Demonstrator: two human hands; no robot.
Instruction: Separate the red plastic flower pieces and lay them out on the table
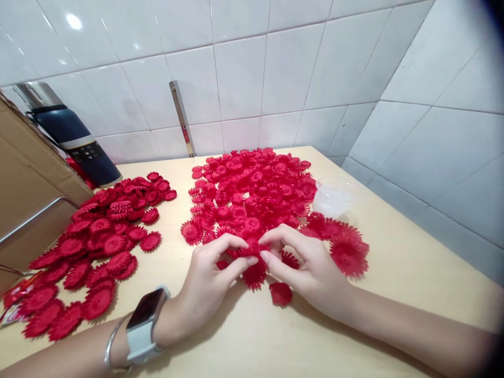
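My left hand (pixel 212 278), with a watch and a bracelet on its wrist, pinches the left side of a red petalled piece (pixel 251 249). On the right side of the same piece, the thumb and fingers of my right hand (pixel 311 268) are pressed together. Just below the fingertips lies a red toothed disc (pixel 255 275), and a small red rounded piece (pixel 281 294) rests on the table nearer to me. Behind my hands spreads a large heap of red flower pieces (pixel 255 189). Parts of the held piece are hidden by my fingers.
Another pile of red toothed discs (pixel 102 241) covers the table's left. Beyond it a dark blue bottle (pixel 79 136) leans beside a cardboard box (pixel 35 168). Larger red flowers (pixel 349 251) and a clear plastic bag (pixel 333 199) lie at right on the pale table (pixel 409 273). Tiled walls stand behind.
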